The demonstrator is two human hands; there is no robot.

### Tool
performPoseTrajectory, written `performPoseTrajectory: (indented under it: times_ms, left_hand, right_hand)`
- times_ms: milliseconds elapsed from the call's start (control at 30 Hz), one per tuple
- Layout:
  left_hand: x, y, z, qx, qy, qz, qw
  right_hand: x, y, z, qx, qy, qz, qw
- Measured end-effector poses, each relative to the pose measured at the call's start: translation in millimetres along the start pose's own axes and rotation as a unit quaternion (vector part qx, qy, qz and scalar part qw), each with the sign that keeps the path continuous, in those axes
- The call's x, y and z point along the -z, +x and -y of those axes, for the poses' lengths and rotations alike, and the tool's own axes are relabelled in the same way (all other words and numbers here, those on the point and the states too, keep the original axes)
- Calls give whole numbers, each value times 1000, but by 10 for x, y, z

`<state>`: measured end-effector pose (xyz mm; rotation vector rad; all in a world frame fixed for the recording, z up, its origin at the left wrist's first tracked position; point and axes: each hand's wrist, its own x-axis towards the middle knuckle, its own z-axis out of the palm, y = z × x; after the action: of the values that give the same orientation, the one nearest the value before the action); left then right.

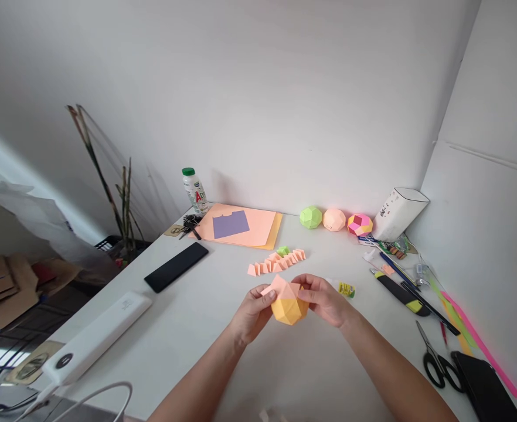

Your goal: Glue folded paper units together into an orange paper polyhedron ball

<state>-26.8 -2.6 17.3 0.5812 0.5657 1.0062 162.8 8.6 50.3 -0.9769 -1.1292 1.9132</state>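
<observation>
So here's where we are: both our hands are on a faceted paper ball, yellow-orange below and peach-pink on top, held up over the white tabletop near the middle. Our left hand pinches its left side, thumb by a pink flap, and our right hand pinches the opposite side, thumb and fingers on the edge.

Progress-wise, we'd call it partway. The yellow-orange part looks closed and solid, but the pink points on top stick out, so that end seems unfinished. We can't see the far side or inside. Just beyond lie loose folded peach-pink paper pieces in rough rows, with a bright green folded bit among them, so we figure there's more to add.

For comparison, three whole-looking balls sit by the wall: lime green, pale peach and a magenta-and-orange one. A yellow-labelled tube, probably glue, lies just beyond our right hand.
</observation>
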Motion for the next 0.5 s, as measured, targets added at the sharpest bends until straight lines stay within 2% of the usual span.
performPoseTrajectory:
  times_ms: [133, 233, 367, 500]
  left_hand:
    - [-33, -37, -45, 0, 89, 21, 996]
    - [-75, -70, -74, -35, 161, 10, 986]
    - [-100, -97, -58, -23, 256, 64, 964]
    - [-90, -97, -42, -32, 303, 46, 951]
  right_hand:
    - [26, -29, 44, 22, -37, -2, 999]
    - [0, -63, 70, 8, -89, 24, 996]
    - [-45, -93, 55, -13, -139, 45, 989]
    - [-36, -100, 40, -9, -180, 45, 983]
